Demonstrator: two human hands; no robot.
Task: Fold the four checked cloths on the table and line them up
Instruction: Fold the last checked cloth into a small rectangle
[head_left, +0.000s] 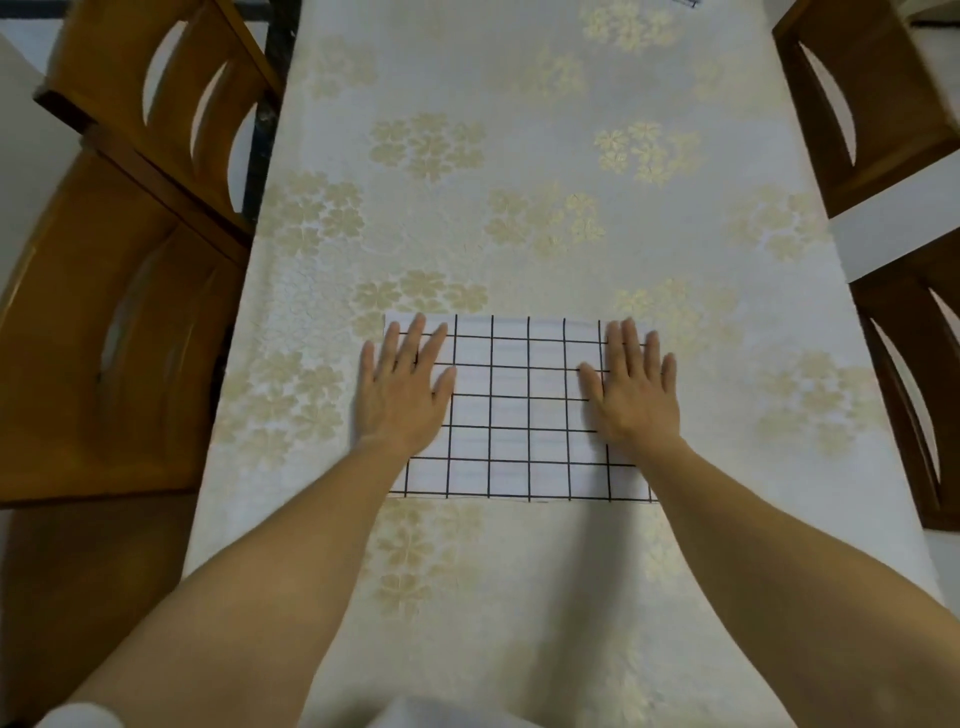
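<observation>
surface (519, 218): pale floral covering, wooden chairs (130, 322) at both sides
left hand (402, 387): flat, grip spread, pressing cloth's left edge
right hand (636, 387): flat, grip apart, on right edge
checked cloth (519, 410): white, black grid, smooth rectangle, centre of surface

Bench (519, 218) under a pale tablecloth (545, 93) with gold flower clusters. Left of bench: two wooden chairs, far (156, 88) and near (104, 353). Right of bench: two darker chairs, far (872, 98) and near (914, 384), partly cropped.
</observation>
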